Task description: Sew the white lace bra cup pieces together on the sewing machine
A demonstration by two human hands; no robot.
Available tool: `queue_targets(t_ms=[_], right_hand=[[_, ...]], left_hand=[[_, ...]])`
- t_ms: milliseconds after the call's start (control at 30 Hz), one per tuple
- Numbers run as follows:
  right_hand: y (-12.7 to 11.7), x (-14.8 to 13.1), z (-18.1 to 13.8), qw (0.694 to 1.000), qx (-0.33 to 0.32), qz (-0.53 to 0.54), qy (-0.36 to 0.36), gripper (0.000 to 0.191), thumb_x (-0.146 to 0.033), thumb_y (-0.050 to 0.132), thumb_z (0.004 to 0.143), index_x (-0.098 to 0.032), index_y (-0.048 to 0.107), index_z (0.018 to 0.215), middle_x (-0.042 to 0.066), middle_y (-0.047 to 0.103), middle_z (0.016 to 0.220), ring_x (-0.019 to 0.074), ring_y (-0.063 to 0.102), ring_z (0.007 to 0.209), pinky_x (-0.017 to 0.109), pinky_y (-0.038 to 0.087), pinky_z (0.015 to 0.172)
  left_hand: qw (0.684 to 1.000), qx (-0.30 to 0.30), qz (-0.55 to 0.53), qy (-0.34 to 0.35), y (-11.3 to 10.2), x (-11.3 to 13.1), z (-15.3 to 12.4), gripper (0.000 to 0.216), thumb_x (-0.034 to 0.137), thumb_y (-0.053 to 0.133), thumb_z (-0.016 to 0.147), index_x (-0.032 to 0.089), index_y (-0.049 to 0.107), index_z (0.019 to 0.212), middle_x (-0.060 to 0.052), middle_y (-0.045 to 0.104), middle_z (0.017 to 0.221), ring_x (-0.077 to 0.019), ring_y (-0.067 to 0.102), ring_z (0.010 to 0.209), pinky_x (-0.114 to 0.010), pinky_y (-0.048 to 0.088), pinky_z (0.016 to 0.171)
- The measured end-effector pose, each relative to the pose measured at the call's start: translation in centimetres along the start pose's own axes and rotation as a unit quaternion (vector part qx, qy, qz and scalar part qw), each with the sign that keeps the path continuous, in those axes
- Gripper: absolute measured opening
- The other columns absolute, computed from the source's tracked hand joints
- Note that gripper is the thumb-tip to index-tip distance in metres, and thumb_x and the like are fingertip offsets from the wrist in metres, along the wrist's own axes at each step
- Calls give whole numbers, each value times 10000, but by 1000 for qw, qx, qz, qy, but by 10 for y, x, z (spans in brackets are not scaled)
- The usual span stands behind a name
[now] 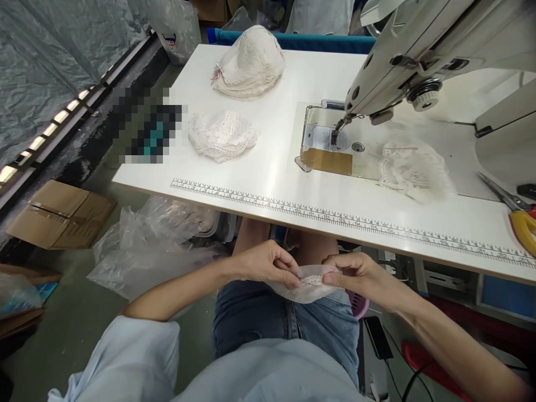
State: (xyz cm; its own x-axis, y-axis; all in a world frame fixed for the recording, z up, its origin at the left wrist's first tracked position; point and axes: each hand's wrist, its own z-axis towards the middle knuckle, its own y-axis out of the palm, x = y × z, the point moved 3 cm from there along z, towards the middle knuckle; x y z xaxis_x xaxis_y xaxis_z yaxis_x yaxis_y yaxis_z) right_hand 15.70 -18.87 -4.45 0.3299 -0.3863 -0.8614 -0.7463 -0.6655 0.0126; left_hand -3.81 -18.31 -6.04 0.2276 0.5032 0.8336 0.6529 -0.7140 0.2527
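Observation:
Over my lap, a small piece of white lace-edged fabric (pixel 309 291) is stretched between both hands. My left hand (pixel 274 267) pinches its left side between thumb and fingers. On the right side, my right hand (pixel 354 274) grips the edge the same way, thumb on top. A beaded-looking lace strip runs along the fabric between the two thumbs. On the table beyond lie a flat white lace piece (pixel 223 135), a domed stack of cream fabric pieces (pixel 253 62) with red threads, and another lace piece (pixel 414 167) right of the needle plate.
A sewing machine (pixel 402 72) stands on the white table (pixel 259 184), which has a printed ruler along its front edge. Yellow-handled scissors (pixel 521 223) lie at the right. Cardboard box (pixel 62 215) and plastic bags (pixel 146 257) are on the floor at left; a phone (pixel 378 337) is at lower right.

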Motion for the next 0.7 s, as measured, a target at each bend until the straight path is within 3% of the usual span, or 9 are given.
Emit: queue_targets(t_ms=[267, 467, 700], right_hand=[[-11, 14, -3, 998, 31, 3, 58, 356, -542, 728, 638, -193, 717, 704, 54, 675, 709, 188, 591, 683, 288, 487, 634], [-14, 23, -4, 997, 44, 26, 54, 336, -525, 726, 655, -190, 701, 675, 34, 638, 657, 152, 549, 614, 265, 468, 583], [-15, 32, -4, 995, 79, 37, 54, 404, -582, 714, 629, -187, 634, 591, -7, 529, 549, 114, 457, 515, 238, 395, 488]], left_hand=[[999, -8, 43, 8, -11, -11, -7, 264, 313, 701, 721, 118, 735, 895, -35, 683, 636, -75, 550, 552, -153, 402, 520], [999, -21, 25, 23, -10, -8, -8, 284, 352, 687, 734, 138, 731, 915, -53, 717, 820, -132, 637, 773, -195, 479, 707], [1000, -13, -8, 15, -2, -22, -1, 378, 247, 793, 592, 127, 705, 939, -38, 716, 793, -138, 654, 737, -223, 496, 719]])
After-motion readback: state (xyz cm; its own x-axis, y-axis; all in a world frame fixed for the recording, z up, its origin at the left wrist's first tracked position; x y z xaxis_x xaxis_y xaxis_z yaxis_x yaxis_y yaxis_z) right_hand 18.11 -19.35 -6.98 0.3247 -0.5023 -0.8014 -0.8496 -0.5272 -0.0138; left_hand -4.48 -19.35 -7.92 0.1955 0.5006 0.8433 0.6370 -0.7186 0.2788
